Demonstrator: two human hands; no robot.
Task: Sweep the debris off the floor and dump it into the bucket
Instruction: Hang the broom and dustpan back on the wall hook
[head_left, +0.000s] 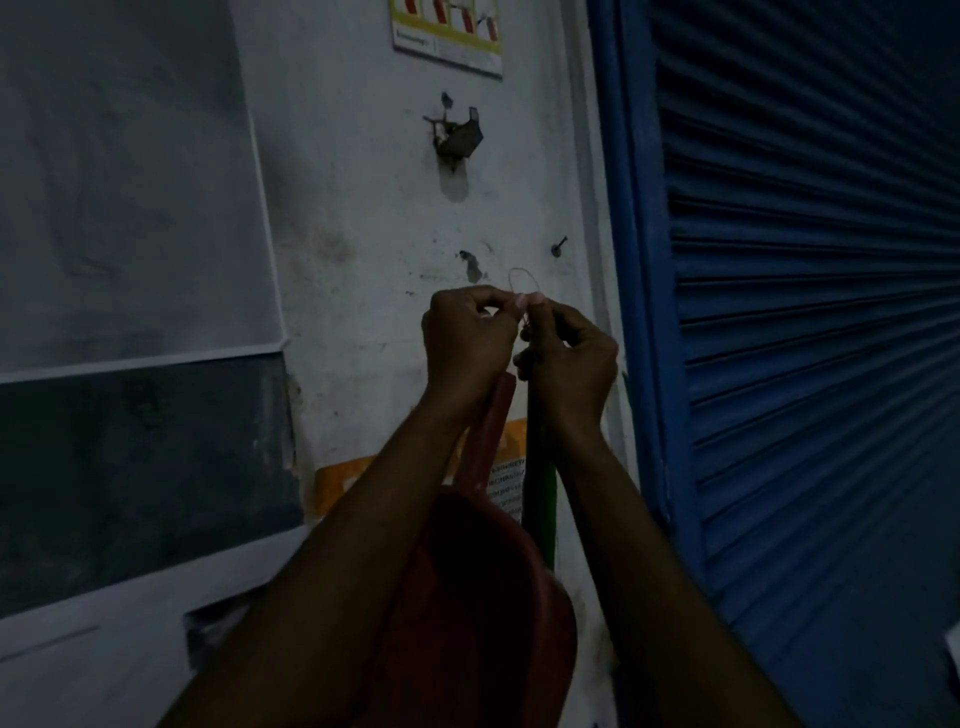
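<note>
- Fingertips of both hands pinched together on thin string loop. Loop stands above the pinch, close to the wall, hooked on nothing visible.
- Left hand curled, thumb and forefinger narrow on the loop.
- Right hand curled round the top of green broom handle, thumb tip up at the loop too.
- Red dustpan hangs under the left forearm, its grip running up toward the left palm. Cannot tell whether gripped or just tucked there.
- Step, as a judgement: handling the hanging loop at nail, up and right of the loop and apart from it. Taking down or hanging up: not clear.
- To do it well: spread the loop with the pinch, carry it straight over the nail head without twisting, and hold the handle firmly with the right hand so the broom cannot drop when the string goes slack.
- Broom handle: long axis near vertical, top end at the hands, lower end down behind the dustpan. Brush head hidden.
- Dustpan: long axis upright, slightly leaned, grip up, pan down toward the camera.
- Bucket, debris and floor not in view; light very dim.
- Around: scuffed white wall, bent bracket higher up, poster at top, blue roller shutter on the right.
</note>
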